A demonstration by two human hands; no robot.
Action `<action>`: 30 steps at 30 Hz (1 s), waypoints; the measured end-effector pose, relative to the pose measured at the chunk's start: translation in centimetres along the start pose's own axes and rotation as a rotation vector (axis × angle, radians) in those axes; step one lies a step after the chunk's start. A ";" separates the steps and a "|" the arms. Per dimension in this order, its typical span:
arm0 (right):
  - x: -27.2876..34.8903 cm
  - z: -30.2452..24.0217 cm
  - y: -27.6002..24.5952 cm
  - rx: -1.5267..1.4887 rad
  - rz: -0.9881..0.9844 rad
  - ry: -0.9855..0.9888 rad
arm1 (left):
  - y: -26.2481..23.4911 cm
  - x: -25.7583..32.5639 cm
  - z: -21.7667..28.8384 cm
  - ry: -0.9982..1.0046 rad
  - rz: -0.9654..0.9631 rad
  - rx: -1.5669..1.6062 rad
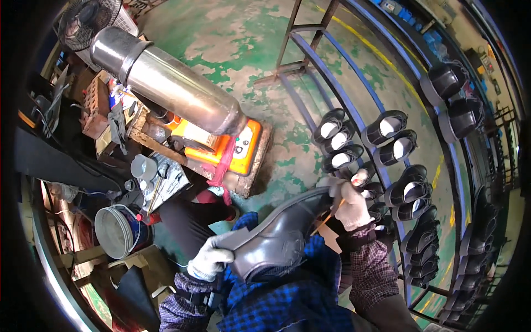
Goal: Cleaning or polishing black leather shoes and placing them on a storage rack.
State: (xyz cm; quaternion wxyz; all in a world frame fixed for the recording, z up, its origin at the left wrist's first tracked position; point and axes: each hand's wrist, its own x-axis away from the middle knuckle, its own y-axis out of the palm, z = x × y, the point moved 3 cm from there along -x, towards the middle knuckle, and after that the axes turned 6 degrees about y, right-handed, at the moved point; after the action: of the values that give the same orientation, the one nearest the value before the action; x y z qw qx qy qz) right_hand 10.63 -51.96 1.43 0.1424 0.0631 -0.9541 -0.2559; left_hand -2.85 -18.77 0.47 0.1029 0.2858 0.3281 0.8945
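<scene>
the fingers (221, 250) of the left hand (211, 259), in a white glove, are clenched around the heel end of a dark grey shoe (279, 235). the fingers (359, 178) of the right hand (351, 203), also in a white glove, pinch the toe end of the same shoe, and a thin wooden stick (326, 218) pokes out under that hand. i cannot tell how the stick is held. the shoe lies tilted between both hands, right over the person's lap, with its heel low on the left and its toe high on the right. the sleeves are blue and dark red checked cloth.

just beside the right hand stands a blue metal rack (354, 105) full of black shoes (395, 138) with white insides, set in rows. to the left of the lap sits a white bucket (116, 229). above it is a messy surface (149, 138) with tools, an orange machine (243, 146) and a big shiny metal pipe (171, 83). a black fan (88, 19) stands in the far top corner. the floor (238, 33) is green with worn grey spots.
</scene>
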 end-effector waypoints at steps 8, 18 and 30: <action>-9.5 -4.2 0.0 -0.093 0.050 -0.066 | -0.2 -9.7 5.1 0.265 0.019 0.090; -16.4 -5.9 8.6 -0.074 -0.228 0.051 | -3.8 -9.5 6.2 0.445 0.112 0.299; -12.2 -1.2 8.4 -0.129 -0.007 0.289 | -4.2 -2.0 1.1 0.031 0.335 0.196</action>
State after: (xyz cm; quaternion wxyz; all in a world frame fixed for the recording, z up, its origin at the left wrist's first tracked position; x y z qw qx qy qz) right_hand 22.22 -42.95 3.73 0.2812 0.0931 -0.9050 -0.3054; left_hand -0.59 -15.69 -2.47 -0.0807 0.3311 0.3629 0.8673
